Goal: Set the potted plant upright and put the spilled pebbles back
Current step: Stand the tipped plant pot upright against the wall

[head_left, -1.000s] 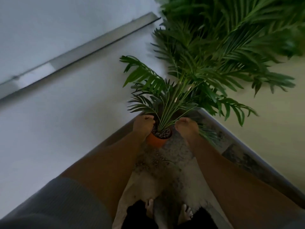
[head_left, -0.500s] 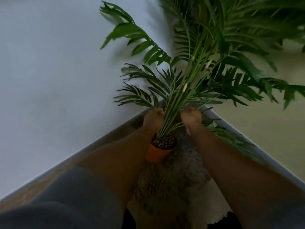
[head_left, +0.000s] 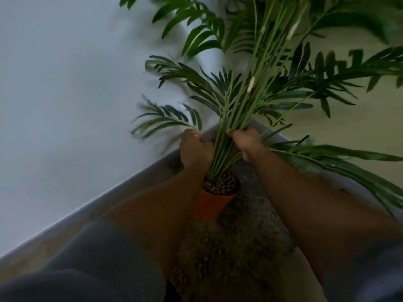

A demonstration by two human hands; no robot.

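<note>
A palm-like plant (head_left: 257, 88) stands in a small orange pot (head_left: 210, 205) in the corner of the room, its stems leaning toward the far right. Dark pebbles (head_left: 220, 185) fill the top of the pot. My left hand (head_left: 195, 149) grips the bundle of stems from the left, just above the pot. My right hand (head_left: 245, 142) grips the same stems from the right. More pebbles (head_left: 231, 253) lie scattered over the floor in front of the pot, between my forearms.
Two pale walls (head_left: 76, 94) meet in the corner behind the plant, with a grey skirting board (head_left: 135, 182) along their foot. Long fronds (head_left: 349, 158) spread low to the right over my right arm. My grey sleeves fill the lower corners.
The plant has swung up from lying toward the corner to nearly upright. Both hands have moved from the pot's rim up onto the stems. The view has come closer.
</note>
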